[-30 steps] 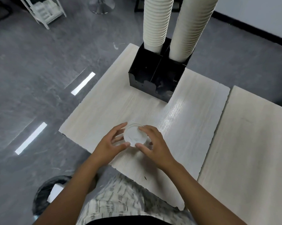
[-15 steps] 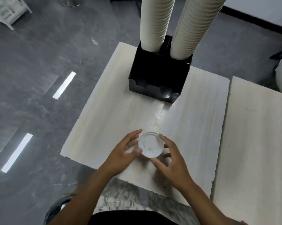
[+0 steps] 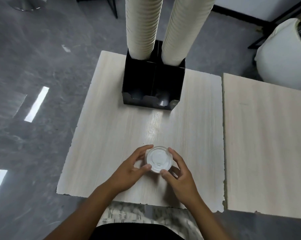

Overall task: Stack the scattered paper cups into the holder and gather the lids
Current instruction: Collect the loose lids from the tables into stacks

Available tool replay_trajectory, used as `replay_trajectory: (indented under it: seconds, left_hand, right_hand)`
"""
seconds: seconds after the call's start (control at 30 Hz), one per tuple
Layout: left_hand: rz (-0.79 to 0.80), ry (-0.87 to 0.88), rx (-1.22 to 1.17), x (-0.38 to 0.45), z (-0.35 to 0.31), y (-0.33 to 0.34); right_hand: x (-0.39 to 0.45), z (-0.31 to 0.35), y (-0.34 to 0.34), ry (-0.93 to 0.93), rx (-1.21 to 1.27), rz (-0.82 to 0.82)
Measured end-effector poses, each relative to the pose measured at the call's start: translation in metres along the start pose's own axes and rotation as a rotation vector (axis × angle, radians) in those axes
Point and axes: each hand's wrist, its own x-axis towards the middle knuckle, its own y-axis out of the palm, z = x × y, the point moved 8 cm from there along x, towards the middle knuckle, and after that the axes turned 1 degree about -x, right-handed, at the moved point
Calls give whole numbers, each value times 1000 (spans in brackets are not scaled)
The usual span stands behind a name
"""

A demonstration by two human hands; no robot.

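Round white plastic lid [image 3: 159, 159] between both hands.
Left hand [image 3: 130, 170] and right hand [image 3: 180, 175] pinch its rim with curled fingertips, above the pale wooden desk [image 3: 111, 135].

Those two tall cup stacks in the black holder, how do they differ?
The left cup stack rises nearly straight up from the black holder, while the right cup stack leans to the right as it climbs. The left cup stack sits in the rear left compartment, the right cup stack in the rear right one. Both are cream, ribbed by nested rims, and both run out of the top of the view.
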Motion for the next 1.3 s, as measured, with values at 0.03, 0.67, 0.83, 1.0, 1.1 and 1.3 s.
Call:
replay_trajectory:
  seconds: [0.03,0.67,0.83,1.0,1.1,1.3]
  left_hand:
    - [1,-3,-1,1,-1,0]
    - [-41,310,-29,114,-183,-79]
    - [-53,308,8,143,-202,-93]
    - [-72,301,21,154,-202,-92]
    - [-83,304,51,157,-199,-92]
    - [-161,279,127,158,-190,-97]
  right_hand:
    - [1,2,0,3,7,-5]
    - [108,173,-60,-339,165,-179]
    - [144,193,-68,-355,144,-173]
    - [157,190,-74,-336,103,-183]
    - [159,188,-75,-335,88,-185]
    - [163,182,-67,-329,17,-167]
